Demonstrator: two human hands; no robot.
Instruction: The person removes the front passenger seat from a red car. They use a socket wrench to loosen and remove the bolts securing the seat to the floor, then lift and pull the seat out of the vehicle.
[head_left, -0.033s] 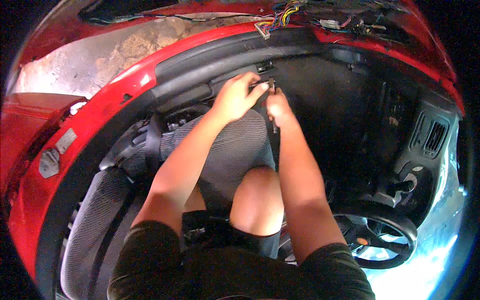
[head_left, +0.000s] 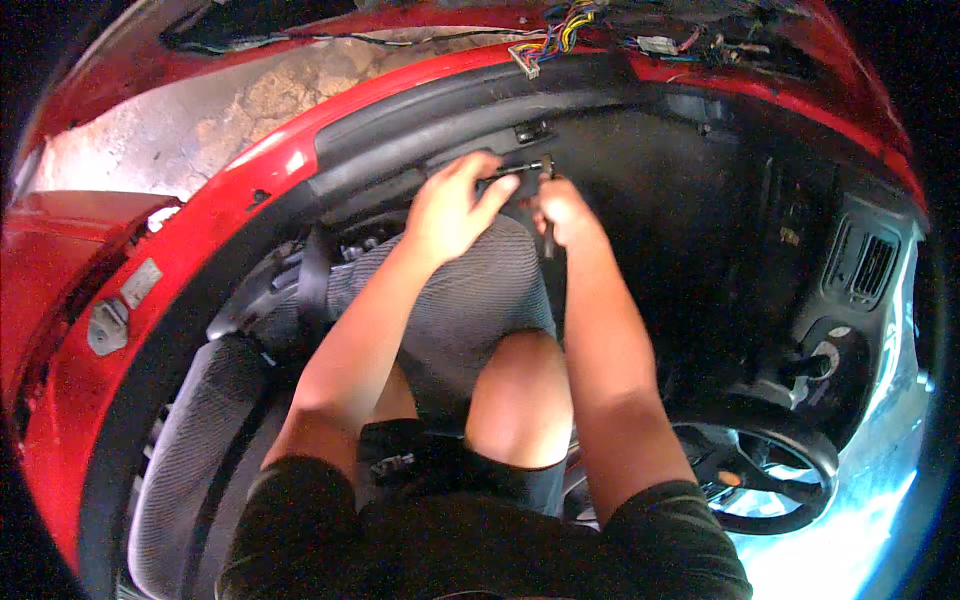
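Observation:
My right hand [head_left: 563, 212] grips a dark, upright wrench-like tool [head_left: 548, 245] just beyond the grey seat cushion [head_left: 450, 300]. At its top, a slim dark rod with a small fitting [head_left: 530, 165] reaches sideways toward my left hand [head_left: 445, 215]. That hand's thumb is spread away from its curled fingers, which are beside the rod's left end; whether they touch it is unclear. Behind both hands runs black interior trim [head_left: 420, 135] with a small black fitting [head_left: 530, 133].
Red car bodywork [head_left: 90, 380] curves along the left and top, with loose coloured wires and a connector [head_left: 530, 60]. A seat backrest [head_left: 175, 460] is at lower left, a steering wheel [head_left: 820, 470] at lower right, a dashboard vent [head_left: 865, 270] at right. My bare knee [head_left: 515, 390] is between my forearms.
My left hand has moved slightly left and down, its thumb drawing back from the top of the tool. My right hand and the tool have shifted slightly right.

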